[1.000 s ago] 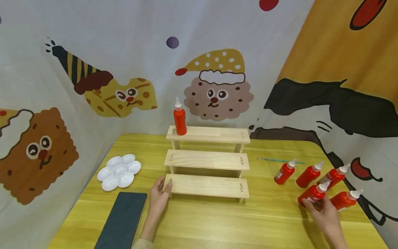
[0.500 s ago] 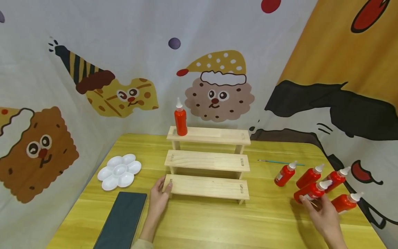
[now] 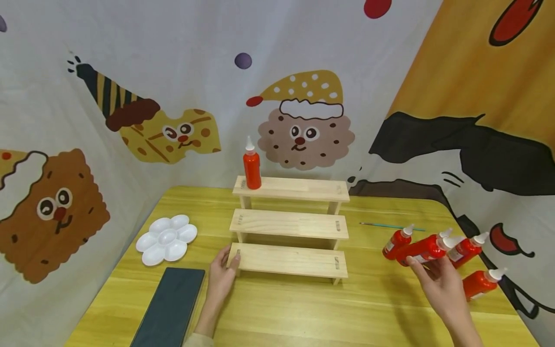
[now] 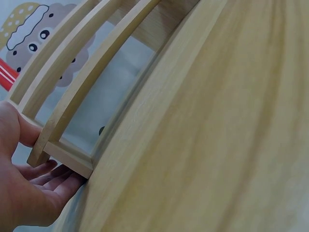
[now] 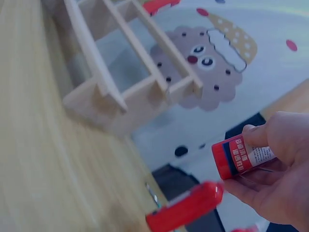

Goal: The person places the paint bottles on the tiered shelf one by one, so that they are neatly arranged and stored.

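Note:
My left hand [image 3: 222,279] grips the left end of the lowest step of a three-tier wooden shelf [image 3: 290,260]. In the left wrist view the thumb lies above the step's end [image 4: 41,150], the fingers below. My right hand [image 3: 444,291] holds a tilted red paint bottle [image 3: 418,250] with a white nozzle, raised off the table. Its labelled base end [image 5: 234,157] sticks out of the hand in the right wrist view. Behind it, partly hidden, stands another red bottle. One more red paint bottle [image 3: 252,169] stands upright at the left end of the top tier.
Red bottles [image 3: 393,245] [image 3: 464,253] [image 3: 477,284] stand around the right hand. A thin teal paintbrush [image 3: 390,226] lies behind them. To the left are a white flower-shaped palette [image 3: 166,236] and a dark flat rectangular case [image 3: 171,303]. A printed cloth [image 3: 173,29] hangs behind the table.
My right hand has lifted the red paint bottle off the table and carried it forward and slightly left, in front of another bottle. My left hand has stayed on the shelf.

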`<state>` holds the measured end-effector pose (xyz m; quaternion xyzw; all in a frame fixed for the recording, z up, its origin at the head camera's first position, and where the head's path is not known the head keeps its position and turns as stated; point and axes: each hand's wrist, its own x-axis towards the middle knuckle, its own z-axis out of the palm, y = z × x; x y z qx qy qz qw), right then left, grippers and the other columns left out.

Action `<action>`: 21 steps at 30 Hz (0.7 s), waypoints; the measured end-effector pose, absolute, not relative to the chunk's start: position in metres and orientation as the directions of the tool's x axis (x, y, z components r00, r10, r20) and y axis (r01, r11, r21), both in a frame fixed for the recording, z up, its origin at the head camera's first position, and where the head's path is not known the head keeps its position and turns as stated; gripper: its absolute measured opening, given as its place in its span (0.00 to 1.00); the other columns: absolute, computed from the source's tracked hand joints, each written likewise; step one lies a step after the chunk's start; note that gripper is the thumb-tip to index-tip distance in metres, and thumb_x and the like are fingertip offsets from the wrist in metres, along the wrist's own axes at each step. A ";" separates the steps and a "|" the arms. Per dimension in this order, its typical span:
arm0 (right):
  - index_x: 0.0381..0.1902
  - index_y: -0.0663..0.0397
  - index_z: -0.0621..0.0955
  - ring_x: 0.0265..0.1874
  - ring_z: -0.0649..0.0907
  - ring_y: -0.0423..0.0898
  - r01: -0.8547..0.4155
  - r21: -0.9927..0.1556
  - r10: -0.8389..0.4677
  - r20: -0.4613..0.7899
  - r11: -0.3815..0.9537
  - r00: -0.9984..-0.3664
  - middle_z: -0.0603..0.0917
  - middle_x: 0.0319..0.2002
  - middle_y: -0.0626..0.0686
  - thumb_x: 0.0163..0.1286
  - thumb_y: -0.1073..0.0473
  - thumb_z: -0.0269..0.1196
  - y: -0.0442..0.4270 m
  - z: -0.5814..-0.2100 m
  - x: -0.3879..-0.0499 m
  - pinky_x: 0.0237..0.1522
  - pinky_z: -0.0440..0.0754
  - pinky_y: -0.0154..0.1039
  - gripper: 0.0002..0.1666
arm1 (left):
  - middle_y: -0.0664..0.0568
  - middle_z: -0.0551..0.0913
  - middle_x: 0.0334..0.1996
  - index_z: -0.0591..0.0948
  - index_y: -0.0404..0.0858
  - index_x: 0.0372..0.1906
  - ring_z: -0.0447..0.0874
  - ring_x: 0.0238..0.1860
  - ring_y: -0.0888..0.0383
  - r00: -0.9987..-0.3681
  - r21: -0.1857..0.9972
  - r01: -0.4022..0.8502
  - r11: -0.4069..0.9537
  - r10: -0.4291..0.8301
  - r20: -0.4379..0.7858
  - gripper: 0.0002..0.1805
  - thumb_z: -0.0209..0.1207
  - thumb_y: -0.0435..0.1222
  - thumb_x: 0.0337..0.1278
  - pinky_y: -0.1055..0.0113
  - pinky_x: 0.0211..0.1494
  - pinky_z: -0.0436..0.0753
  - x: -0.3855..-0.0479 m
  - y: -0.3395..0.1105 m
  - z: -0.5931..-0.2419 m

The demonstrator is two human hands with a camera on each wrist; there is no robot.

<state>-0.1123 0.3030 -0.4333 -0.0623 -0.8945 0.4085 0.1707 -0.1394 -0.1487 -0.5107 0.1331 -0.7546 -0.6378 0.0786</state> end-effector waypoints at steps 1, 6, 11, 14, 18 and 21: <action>0.65 0.66 0.71 0.39 0.69 0.11 -0.034 -0.758 0.245 0.253 0.652 -0.936 0.79 0.58 0.71 0.73 0.57 0.65 0.300 -0.431 -0.114 0.38 0.72 0.09 0.30 | 0.28 0.74 0.66 0.69 0.25 0.70 0.66 0.73 0.34 -0.952 0.984 -0.101 0.150 -0.302 -0.052 0.27 0.57 0.32 0.71 0.42 0.70 0.74 -0.139 -0.149 -0.511; 0.67 0.63 0.71 0.41 0.74 0.13 -0.073 -0.788 0.202 0.245 0.611 -0.948 0.83 0.52 0.44 0.73 0.55 0.65 0.285 -0.416 -0.122 0.41 0.75 0.12 0.31 | 0.28 0.74 0.66 0.69 0.25 0.70 0.66 0.73 0.34 -0.951 0.983 -0.105 0.153 -0.306 -0.054 0.27 0.57 0.32 0.71 0.42 0.70 0.74 -0.138 -0.149 -0.512; 0.65 0.65 0.71 0.43 0.78 0.18 -0.152 -0.820 0.144 0.273 0.552 -0.951 0.76 0.45 0.23 0.73 0.57 0.65 0.266 -0.402 -0.132 0.43 0.78 0.14 0.29 | 0.28 0.74 0.66 0.69 0.25 0.70 0.66 0.73 0.34 -0.951 0.982 -0.108 0.154 -0.305 -0.057 0.27 0.57 0.32 0.71 0.43 0.70 0.75 -0.138 -0.150 -0.510; 0.65 0.65 0.71 0.44 0.80 0.20 -0.210 -0.821 0.094 0.304 0.531 -0.948 0.78 0.47 0.27 0.73 0.58 0.65 0.254 -0.395 -0.139 0.43 0.80 0.17 0.28 | 0.28 0.74 0.66 0.69 0.25 0.70 0.66 0.73 0.34 -0.951 0.983 -0.106 0.147 -0.302 -0.057 0.27 0.57 0.32 0.71 0.43 0.70 0.75 -0.138 -0.150 -0.509; 0.64 0.65 0.71 0.45 0.82 0.23 -0.305 -0.821 0.030 0.363 0.482 -0.931 0.79 0.48 0.29 0.73 0.61 0.64 0.237 -0.388 -0.153 0.45 0.81 0.19 0.27 | 0.28 0.73 0.67 0.68 0.25 0.71 0.65 0.74 0.33 -0.954 0.983 -0.105 0.147 -0.295 -0.058 0.28 0.57 0.33 0.72 0.42 0.70 0.74 -0.138 -0.150 -0.509; 0.64 0.67 0.72 0.46 0.83 0.25 -0.356 -0.828 -0.001 0.395 0.433 -0.919 0.80 0.49 0.29 0.73 0.63 0.64 0.226 -0.384 -0.164 0.48 0.81 0.19 0.26 | 0.28 0.74 0.66 0.68 0.25 0.71 0.64 0.74 0.33 -0.955 0.985 -0.104 0.140 -0.291 -0.060 0.28 0.57 0.33 0.72 0.41 0.70 0.73 -0.138 -0.149 -0.509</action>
